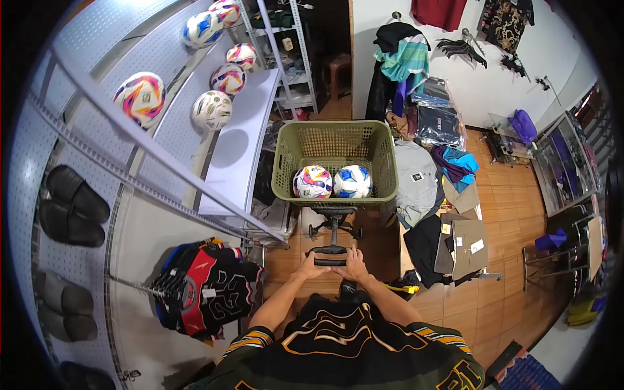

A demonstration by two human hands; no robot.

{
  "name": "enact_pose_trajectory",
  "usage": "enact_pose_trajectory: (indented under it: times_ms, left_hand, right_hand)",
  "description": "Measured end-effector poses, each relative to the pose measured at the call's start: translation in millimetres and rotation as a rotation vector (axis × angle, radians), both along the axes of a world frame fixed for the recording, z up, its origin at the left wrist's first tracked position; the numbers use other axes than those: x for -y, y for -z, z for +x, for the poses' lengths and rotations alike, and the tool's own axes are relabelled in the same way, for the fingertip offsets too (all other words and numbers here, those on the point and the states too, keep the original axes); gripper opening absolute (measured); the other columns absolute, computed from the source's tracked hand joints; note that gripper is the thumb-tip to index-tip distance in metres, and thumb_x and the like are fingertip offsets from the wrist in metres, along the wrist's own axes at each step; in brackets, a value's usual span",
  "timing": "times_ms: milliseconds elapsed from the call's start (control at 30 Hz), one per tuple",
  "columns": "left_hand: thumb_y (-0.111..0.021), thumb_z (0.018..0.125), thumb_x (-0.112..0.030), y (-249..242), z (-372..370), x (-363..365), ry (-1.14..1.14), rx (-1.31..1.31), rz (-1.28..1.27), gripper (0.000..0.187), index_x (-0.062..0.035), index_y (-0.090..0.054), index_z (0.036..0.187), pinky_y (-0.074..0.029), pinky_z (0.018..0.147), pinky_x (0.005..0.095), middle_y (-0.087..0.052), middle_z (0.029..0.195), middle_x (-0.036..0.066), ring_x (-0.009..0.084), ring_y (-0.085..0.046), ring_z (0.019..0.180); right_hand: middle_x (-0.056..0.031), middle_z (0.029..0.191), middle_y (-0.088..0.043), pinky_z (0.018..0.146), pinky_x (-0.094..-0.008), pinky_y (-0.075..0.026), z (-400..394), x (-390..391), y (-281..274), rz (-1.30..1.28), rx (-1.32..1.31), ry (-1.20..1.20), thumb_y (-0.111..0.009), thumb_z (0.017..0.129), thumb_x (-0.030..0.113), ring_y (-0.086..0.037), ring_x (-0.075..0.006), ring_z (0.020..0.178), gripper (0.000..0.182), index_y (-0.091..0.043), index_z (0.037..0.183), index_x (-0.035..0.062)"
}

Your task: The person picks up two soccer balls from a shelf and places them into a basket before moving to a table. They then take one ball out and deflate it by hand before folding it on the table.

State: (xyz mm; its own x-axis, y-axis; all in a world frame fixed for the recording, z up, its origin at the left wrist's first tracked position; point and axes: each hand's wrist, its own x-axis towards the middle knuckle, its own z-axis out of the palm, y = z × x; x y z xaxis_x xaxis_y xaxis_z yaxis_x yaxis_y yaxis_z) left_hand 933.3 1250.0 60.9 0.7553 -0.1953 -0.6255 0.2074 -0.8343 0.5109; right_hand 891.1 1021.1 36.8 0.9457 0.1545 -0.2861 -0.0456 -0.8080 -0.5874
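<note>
At frame centre, left hand (311, 266) and right hand (354, 265) seem clamped, fingers wrapped, on a black handle (330, 262) below the green basket (335, 146) holding two balls (313, 181).

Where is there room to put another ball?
Bare room: the white shelf below the balls, and the far half of the green basket behind its two balls. The floor right of the basket is crowded with clothes.
</note>
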Motion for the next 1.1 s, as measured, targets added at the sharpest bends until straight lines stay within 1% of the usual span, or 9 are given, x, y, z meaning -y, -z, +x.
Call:
enact_pose_trajectory:
  times_ms: [200,300,333,467,567,833,967,1000,1100]
  left_hand:
    - [-0.087,0.074,-0.059,34.5,-86.2,-13.2,0.092,0.080,0.036,0.100,-0.0021,-0.040,0.143,-0.042,0.113,0.0506,-0.037,0.143,0.033,0.0465,-0.045,0.134]
    - [-0.085,0.080,-0.053,-2.8,-130.3,-15.4,0.069,-0.006,-0.009,0.096,-0.0011,-0.037,0.145,-0.042,0.111,0.0519,-0.037,0.143,0.034,0.0472,-0.046,0.133]
    - [-0.084,0.082,-0.049,3.5,-147.1,-18.1,0.062,0.041,-0.016,0.089,-0.0017,-0.038,0.142,-0.044,0.109,0.0531,-0.038,0.140,0.033,0.0486,-0.049,0.130]
    - [-0.085,0.082,-0.034,5.0,-209.1,-36.3,0.057,0.046,-0.090,0.077,-0.0042,-0.040,0.136,-0.048,0.108,0.0527,-0.034,0.144,0.036,0.0513,-0.052,0.130]
    - [-0.085,0.082,-0.035,5.4,-251.7,-48.3,0.072,0.004,-0.092,0.079,-0.0030,-0.039,0.137,-0.048,0.108,0.0525,-0.032,0.147,0.037,0.0512,-0.052,0.130]
    - [-0.082,0.085,-0.044,36.6,-344.8,-107.1,0.295,-0.130,-0.060,0.088,-0.0010,-0.035,0.145,-0.042,0.111,0.0550,-0.026,0.151,0.040,0.0493,-0.048,0.133]
    - [-0.085,0.078,-0.056,23.4,-395.7,-131.0,0.275,-0.153,-0.109,0.098,-0.0012,-0.037,0.144,-0.033,0.116,0.0579,-0.036,0.147,0.043,0.0537,-0.030,0.144]
    - [-0.081,0.078,-0.067,24.4,-407.9,-135.5,0.305,-0.162,-0.053,0.103,-0.0016,-0.037,0.144,-0.037,0.114,0.0572,-0.036,0.145,0.042,0.0542,-0.036,0.139]
    - [-0.074,0.079,-0.074,1.7,-445.1,-141.5,0.310,-0.232,0.029,0.111,0.0020,-0.035,0.149,-0.033,0.120,0.0519,-0.021,0.157,0.045,0.0526,-0.026,0.150]
  right_hand:
    - [-0.0227,0.166,-0.023,0.111,-0.0623,-0.043,-78.5,-6.6,14.5,-0.082,0.014,0.005,-0.084,0.076,0.028,-0.025,-0.0485,0.149,0.102,-0.028,0.158,0.0048]
    - [-0.0227,0.165,-0.025,0.109,-0.0619,-0.045,-126.8,-11.7,10.7,-0.103,0.071,0.001,-0.082,0.075,0.023,-0.028,-0.0490,0.147,0.100,-0.029,0.158,0.0068]
    - [-0.0296,0.161,-0.030,0.117,-0.0572,-0.037,-142.9,-15.0,2.4,-0.089,0.051,0.008,-0.077,0.073,0.018,-0.033,-0.0546,0.142,0.095,-0.033,0.157,0.0013]
    - [-0.0318,0.161,-0.030,0.118,-0.0569,-0.035,-206.7,-33.2,7.9,-0.098,0.102,0.056,-0.079,0.073,0.020,-0.035,-0.0554,0.140,0.098,-0.033,0.157,0.0024]
    - [-0.0335,0.160,-0.029,0.118,-0.0570,-0.035,-258.0,-46.3,0.0,-0.142,0.109,0.022,-0.079,0.073,0.021,-0.035,-0.0555,0.140,0.097,-0.034,0.157,0.0025]
    - [-0.0350,0.158,-0.030,0.117,-0.0569,-0.036,-385.7,-98.6,17.5,-0.092,0.080,0.136,-0.076,0.076,0.019,-0.034,-0.0556,0.140,0.092,-0.034,0.156,0.0012]
    - [-0.0441,0.155,-0.027,0.117,-0.0553,-0.036,-430.0,-109.8,-0.5,-0.112,-0.034,0.004,-0.077,0.079,0.027,-0.038,-0.0600,0.137,0.097,-0.028,0.156,-0.0054]
    - [-0.0471,0.153,-0.027,0.117,-0.0553,-0.037,-439.3,-110.4,1.7,-0.144,-0.074,-0.052,-0.079,0.080,0.037,-0.039,-0.0599,0.138,0.103,-0.026,0.156,-0.0075]
    - [-0.0497,0.151,-0.028,0.113,-0.0548,-0.041,-468.1,-113.4,-5.0,-0.076,-0.185,-0.109,-0.082,0.079,0.051,-0.044,-0.0600,0.134,0.112,-0.026,0.156,-0.0080]
